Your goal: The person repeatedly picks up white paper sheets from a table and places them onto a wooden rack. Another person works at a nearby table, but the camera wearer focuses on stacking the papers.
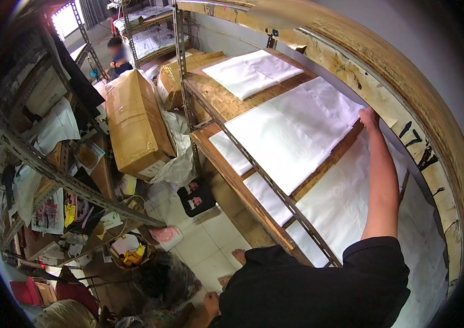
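The white cloth (297, 131) lies flat on a wooden shelf (221, 104), in the middle between other white pieces. The right hand (369, 117) is at its far right corner, with the bare arm stretched out along the shelf. The fingers of this hand are closed and appear to pinch the corner edge of the cloth. The left hand (211, 304) hangs low beside the black shirt (308, 290); its fingers look curled inward, but I cannot tell whether they hold something.

Farther along the same shelf, a smaller white piece (254, 71) lies flat, apart from the middle one. On the nearer side, a large white sheet (336, 202) spreads under the reaching arm. A slotted metal post (179, 44) stands at the corner of the shelf.

Beyond the post there is a taped cardboard box (136, 123). Below it, a folded black cloth (196, 199) with a print lies on the tiled floor (218, 227). Near the bright window (66, 21), another person (117, 53) is visible, blurred.
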